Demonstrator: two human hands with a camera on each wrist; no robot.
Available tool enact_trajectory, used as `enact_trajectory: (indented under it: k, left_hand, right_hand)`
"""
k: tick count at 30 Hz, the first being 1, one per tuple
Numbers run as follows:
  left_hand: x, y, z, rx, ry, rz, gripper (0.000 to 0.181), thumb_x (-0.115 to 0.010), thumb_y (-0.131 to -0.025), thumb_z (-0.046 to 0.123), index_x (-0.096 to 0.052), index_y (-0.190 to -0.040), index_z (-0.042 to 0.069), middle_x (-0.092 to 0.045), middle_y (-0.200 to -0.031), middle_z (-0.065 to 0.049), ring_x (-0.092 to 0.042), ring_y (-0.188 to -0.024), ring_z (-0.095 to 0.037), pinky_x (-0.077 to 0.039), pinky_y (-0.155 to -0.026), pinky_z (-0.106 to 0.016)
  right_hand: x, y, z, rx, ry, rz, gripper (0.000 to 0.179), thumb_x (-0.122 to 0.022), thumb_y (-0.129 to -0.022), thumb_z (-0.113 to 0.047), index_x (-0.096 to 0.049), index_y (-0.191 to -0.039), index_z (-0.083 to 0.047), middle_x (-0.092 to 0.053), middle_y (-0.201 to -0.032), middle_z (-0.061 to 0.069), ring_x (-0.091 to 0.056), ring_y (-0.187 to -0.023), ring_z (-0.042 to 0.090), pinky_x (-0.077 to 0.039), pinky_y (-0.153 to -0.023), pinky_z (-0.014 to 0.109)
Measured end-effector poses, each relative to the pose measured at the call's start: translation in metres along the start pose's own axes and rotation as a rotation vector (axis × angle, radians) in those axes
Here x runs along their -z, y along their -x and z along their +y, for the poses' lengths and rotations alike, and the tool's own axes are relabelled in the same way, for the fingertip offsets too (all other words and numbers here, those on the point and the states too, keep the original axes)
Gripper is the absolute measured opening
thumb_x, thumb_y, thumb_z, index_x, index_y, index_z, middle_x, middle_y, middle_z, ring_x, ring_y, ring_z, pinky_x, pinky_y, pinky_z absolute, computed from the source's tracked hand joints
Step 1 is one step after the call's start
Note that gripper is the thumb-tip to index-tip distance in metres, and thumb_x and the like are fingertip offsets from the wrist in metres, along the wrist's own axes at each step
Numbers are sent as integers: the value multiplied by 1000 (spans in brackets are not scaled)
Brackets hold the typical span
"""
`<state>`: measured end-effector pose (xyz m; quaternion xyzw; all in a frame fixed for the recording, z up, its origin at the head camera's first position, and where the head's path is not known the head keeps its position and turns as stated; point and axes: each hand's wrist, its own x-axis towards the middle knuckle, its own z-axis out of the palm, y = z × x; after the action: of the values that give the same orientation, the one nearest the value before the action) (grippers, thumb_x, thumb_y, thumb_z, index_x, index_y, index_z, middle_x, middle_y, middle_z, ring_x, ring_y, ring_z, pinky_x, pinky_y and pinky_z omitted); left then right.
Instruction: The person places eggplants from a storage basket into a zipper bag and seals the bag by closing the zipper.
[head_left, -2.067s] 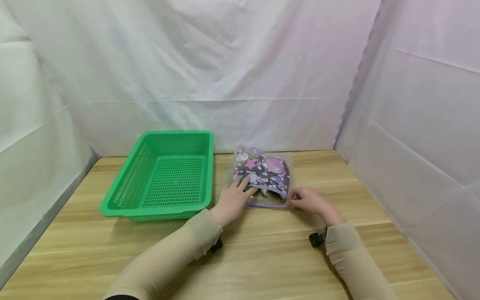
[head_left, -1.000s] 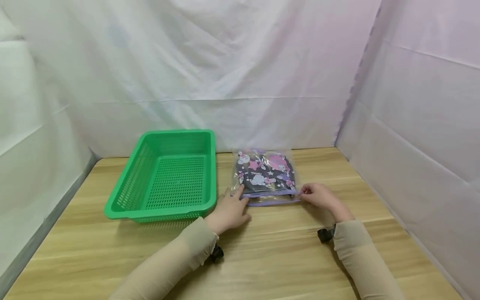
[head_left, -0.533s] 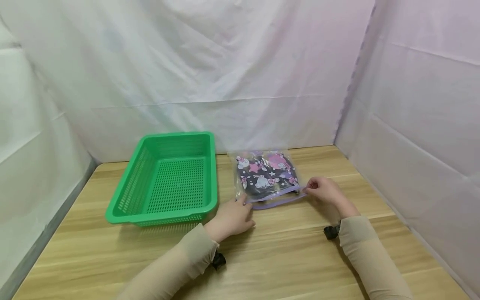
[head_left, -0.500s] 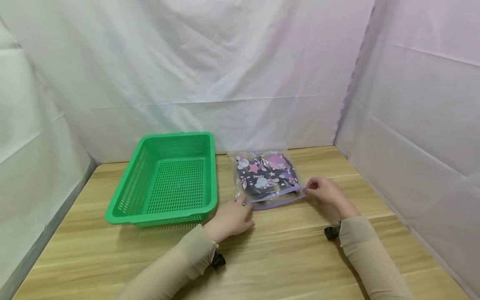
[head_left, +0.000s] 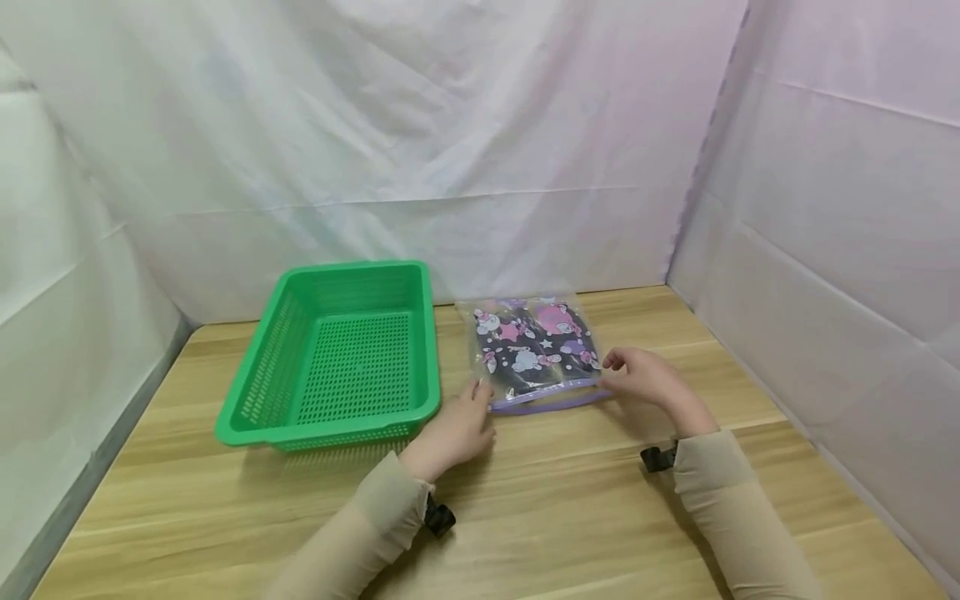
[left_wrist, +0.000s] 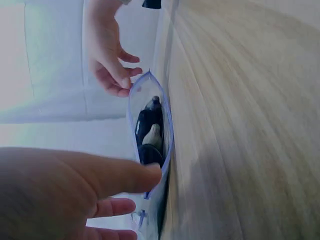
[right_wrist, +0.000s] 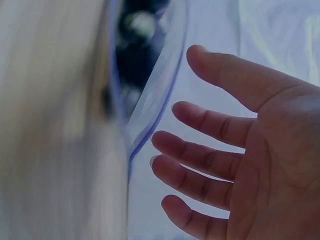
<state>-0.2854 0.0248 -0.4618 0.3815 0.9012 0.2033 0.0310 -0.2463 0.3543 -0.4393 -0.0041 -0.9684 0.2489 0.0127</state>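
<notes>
A clear zip bag (head_left: 536, 350) with a purple closure strip (head_left: 555, 402) lies flat near the back of the table. Inside is something dark, printed with pink stars and white cartoon figures. The bag's mouth gapes toward me; the left wrist view shows dark rounded shapes and a pale piece (left_wrist: 152, 136) in it. My left hand (head_left: 456, 425) is at the near left corner, fingers extended, its thumb in front of the mouth's end. By the right corner is my right hand (head_left: 648, 383), fingers spread and apart from the bag's edge in the right wrist view.
A green perforated plastic basket (head_left: 431, 392) stands left of the bag, close to my left hand. White cloth walls (head_left: 390, 150) rise behind and along both sides of the wooden table (head_left: 555, 517).
My right hand, which pinched the bag's right corner, has let go and spread its fingers. The left hand has shifted slightly left. The bag has been straightened and drawn a little right.
</notes>
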Motion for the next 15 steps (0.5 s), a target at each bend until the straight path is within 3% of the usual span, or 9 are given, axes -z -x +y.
enact_trajectory:
  k: [4, 9, 12, 15]
  left_hand:
    - [-5, -7, 1, 16, 0, 41, 41, -64, -86, 6, -49, -123, -2, -51, -119, -26, -61, -90, -38, -53, -79, -47]
    - [-8, -15, -1, 60, 40, 86, 45, -63, -88, 7, -47, -126, -11, -58, -105, -30, -61, -94, -43, -51, -84, -51]
    - [-7, -16, -4, 96, 71, 102, 35, -59, -92, 11, -52, -113, -16, -61, -96, -31, -63, -87, -43, -53, -79, -49]
    - [-6, -15, -5, 132, 54, 90, 30, -53, -97, 16, -60, -87, -12, -63, -91, -30, -63, -80, -40, -52, -74, -48]
  right_hand:
    - [3, 0, -5, 20, 4, 20, 34, -72, -86, -34, -67, -101, -4, -65, -104, 16, -60, -91, 30, -48, -79, 49]
    - [12, 3, 11, -47, 0, 56, 28, -66, -91, -28, -66, -97, -1, -65, -96, 14, -59, -86, 29, -48, -74, 46]
    - [15, 4, 26, -138, -38, -24, 30, -59, -96, -27, -64, -91, 2, -63, -81, 11, -55, -70, 21, -47, -64, 38]
    - [15, 4, 36, -207, -127, -168, 32, -54, -99, -27, -62, -88, 2, -58, -71, 6, -46, -58, 14, -42, -55, 31]
